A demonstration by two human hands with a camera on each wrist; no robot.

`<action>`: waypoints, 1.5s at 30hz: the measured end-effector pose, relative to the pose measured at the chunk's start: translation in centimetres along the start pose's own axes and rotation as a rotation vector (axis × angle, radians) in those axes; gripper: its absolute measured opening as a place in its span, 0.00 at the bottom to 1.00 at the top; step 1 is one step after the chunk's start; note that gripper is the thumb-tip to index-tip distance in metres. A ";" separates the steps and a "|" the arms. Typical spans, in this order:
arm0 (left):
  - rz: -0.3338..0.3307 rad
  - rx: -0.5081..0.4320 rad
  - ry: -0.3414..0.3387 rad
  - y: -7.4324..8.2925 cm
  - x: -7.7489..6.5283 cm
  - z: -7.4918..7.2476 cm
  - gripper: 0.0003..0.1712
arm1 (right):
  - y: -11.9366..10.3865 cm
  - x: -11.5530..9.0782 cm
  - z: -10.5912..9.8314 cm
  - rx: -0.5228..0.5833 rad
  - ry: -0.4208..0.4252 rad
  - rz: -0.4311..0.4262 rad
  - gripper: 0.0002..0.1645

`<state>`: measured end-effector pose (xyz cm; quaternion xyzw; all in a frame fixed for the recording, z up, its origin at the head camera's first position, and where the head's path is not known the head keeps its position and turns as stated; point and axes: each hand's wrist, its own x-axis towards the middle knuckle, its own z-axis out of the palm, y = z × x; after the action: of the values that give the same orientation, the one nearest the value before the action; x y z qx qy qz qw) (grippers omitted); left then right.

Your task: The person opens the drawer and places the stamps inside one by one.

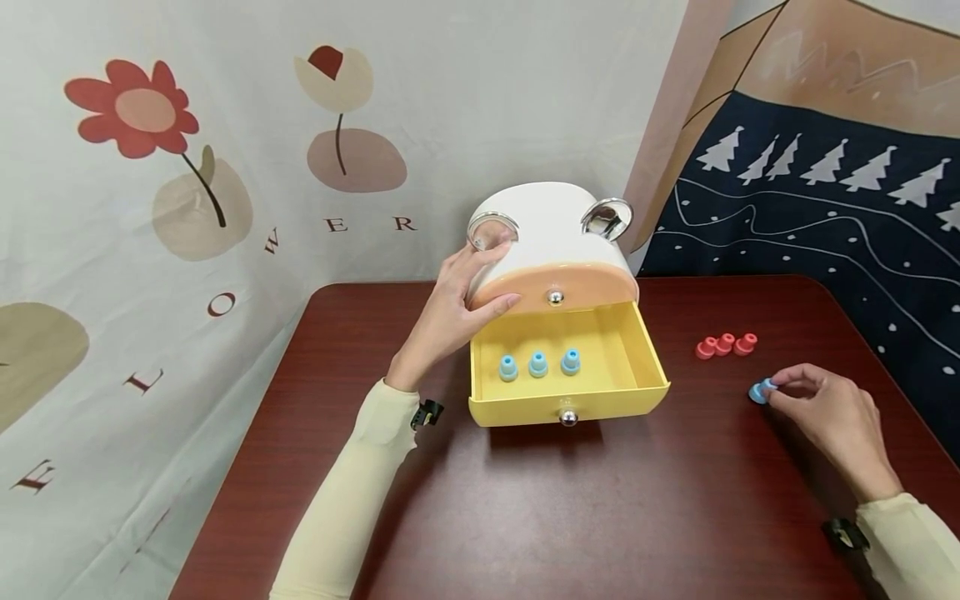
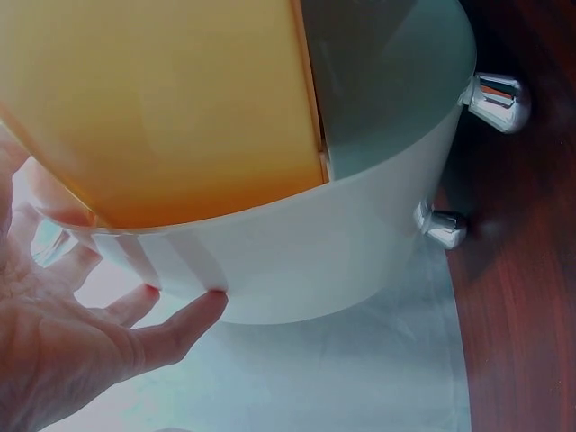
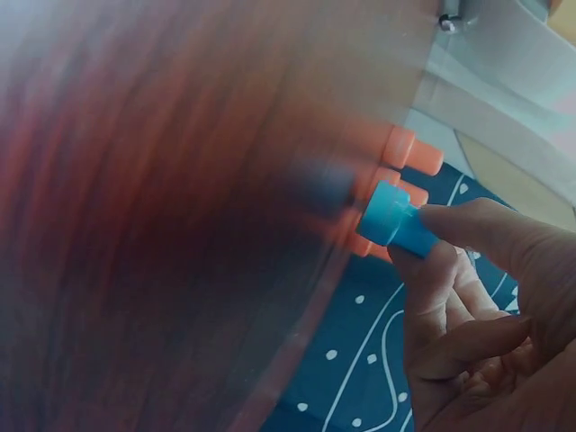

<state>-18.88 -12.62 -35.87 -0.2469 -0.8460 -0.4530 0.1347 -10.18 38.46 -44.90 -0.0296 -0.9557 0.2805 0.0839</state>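
Observation:
My right hand (image 1: 836, 417) pinches a small blue stepped peg (image 3: 387, 216) between thumb and fingertips, tilted and close over the table at the right. My left hand (image 1: 446, 312) rests spread against the left side of a white rounded toy cabinet (image 1: 547, 208), thumb across its peach upper drawer (image 1: 592, 283). In the left wrist view, fingertips (image 2: 211, 301) touch the white side wall. Below the peach front, a yellow drawer (image 1: 615, 403) stands pulled out. Three blue pegs (image 1: 538, 364) stand in a row inside it, toward the left.
Three red pegs (image 1: 724, 344) sit together on the dark wooden table (image 1: 555, 517), right of the drawer and beyond the right hand. Silver ring-shaped ears (image 1: 609, 219) top the cabinet, and a silver knob (image 1: 568, 417) juts from the yellow drawer. Printed cloths (image 1: 450, 108) hang behind the table.

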 end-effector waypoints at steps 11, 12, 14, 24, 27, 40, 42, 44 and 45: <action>-0.002 -0.005 -0.002 0.0 0.1 0.0 0.38 | -2.0 -0.5 -0.3 0.024 0.106 -0.049 0.13; -0.001 -0.004 -0.002 0.0 0.1 0.0 0.38 | -2.1 -0.5 -0.3 0.027 0.114 -0.055 0.13; 0.001 -0.004 -0.001 -0.1 0.1 0.0 0.38 | -2.4 -0.6 -0.2 0.035 0.130 -0.068 0.13; -0.012 -0.010 -0.007 -0.1 0.0 0.1 0.38 | -4.4 -1.0 -0.1 0.089 0.209 -0.088 0.14; -0.012 -0.015 -0.007 -0.1 0.0 0.1 0.38 | -5.1 -0.9 -0.1 0.104 0.222 -0.090 0.13; -0.016 -0.015 -0.011 -0.1 0.2 -0.2 0.38 | -9.4 -0.7 0.3 0.269 0.279 -0.109 0.13; -0.014 -0.015 -0.013 -0.1 0.2 -0.1 0.38 | -9.9 -0.8 0.2 0.286 0.288 -0.118 0.13; -0.015 -0.012 -0.014 -0.1 0.2 -0.1 0.38 | -10.5 -0.9 0.0 0.304 0.294 -0.128 0.13; -0.016 -0.010 -0.015 0.0 0.2 -0.1 0.38 | -10.8 -0.9 -0.1 0.315 0.296 -0.133 0.13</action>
<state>-19.04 -12.70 -35.77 -0.2443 -0.8467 -0.4562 0.1237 -9.35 29.32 -39.06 0.0063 -0.8771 0.4128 0.2453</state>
